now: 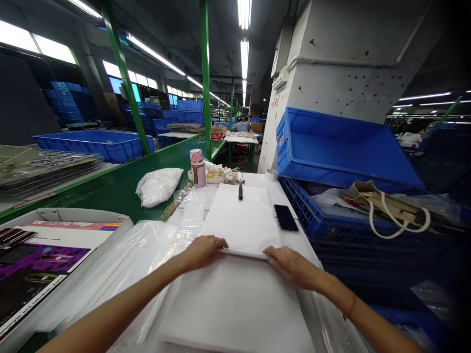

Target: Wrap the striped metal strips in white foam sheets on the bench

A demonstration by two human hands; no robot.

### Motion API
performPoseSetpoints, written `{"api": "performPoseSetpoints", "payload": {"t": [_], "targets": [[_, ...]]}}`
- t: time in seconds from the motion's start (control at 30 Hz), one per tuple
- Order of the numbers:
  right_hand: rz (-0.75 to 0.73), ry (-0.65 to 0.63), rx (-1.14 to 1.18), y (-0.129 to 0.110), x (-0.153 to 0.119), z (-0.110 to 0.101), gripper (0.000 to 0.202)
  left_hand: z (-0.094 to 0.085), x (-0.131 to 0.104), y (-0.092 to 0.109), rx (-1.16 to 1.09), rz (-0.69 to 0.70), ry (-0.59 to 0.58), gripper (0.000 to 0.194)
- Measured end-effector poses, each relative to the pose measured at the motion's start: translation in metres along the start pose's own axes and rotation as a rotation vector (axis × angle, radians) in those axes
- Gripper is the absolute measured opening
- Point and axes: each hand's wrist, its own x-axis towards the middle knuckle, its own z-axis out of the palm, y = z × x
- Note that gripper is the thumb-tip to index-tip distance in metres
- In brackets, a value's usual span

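Observation:
A stack of white sheets (239, 215) lies on the white table, with a small dark-handled tool (240, 190) on its far part. My left hand (206, 250) grips the stack's near edge at its left corner. At the right corner of the same edge, my right hand (289, 262) pinches the sheets, fingers bent over the top. Closer to me is a larger white sheet or packet (239, 304), below both hands. A dark phone (286, 217) rests right of the stack. Clear plastic bags (128, 264) spread out to the left.
A pink bottle (198, 169), a tape roll (271, 174) and small items stand at the table's far end. Blue crates (338, 147) with a beige bag (386, 201) are on the right. At the left are a white box (125, 223) of printed sheets and a green conveyor (125, 181).

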Motion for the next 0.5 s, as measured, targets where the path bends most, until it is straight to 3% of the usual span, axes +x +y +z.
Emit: {"api": "performPoseSetpoints", "payload": {"t": [0.1, 0.2, 0.3, 0.43, 0.5], "targets": [[0.013, -0.028, 0.084, 0.023, 0.017, -0.011, 0.031, -0.021, 0.006, -0.031, -0.084, -0.016, -0.086, 0.027], [0.03, 0.002, 0.113, 0.039, 0.031, -0.008, 0.037, -0.039, 0.009, -0.058, -0.13, -0.056, -0.162, 0.03], [0.046, 0.08, 0.089, 0.043, 0.031, 0.003, 0.029, -0.049, 0.005, -0.072, -0.081, -0.146, -0.129, 0.033], [-0.018, 0.099, 0.035, 0.033, 0.019, 0.013, 0.036, -0.037, 0.0, -0.05, 0.044, -0.181, 0.173, 0.041], [-0.054, 0.092, -0.001, 0.025, 0.015, 0.014, 0.039, -0.021, 0.003, -0.028, 0.103, -0.034, 0.268, 0.041]]}}
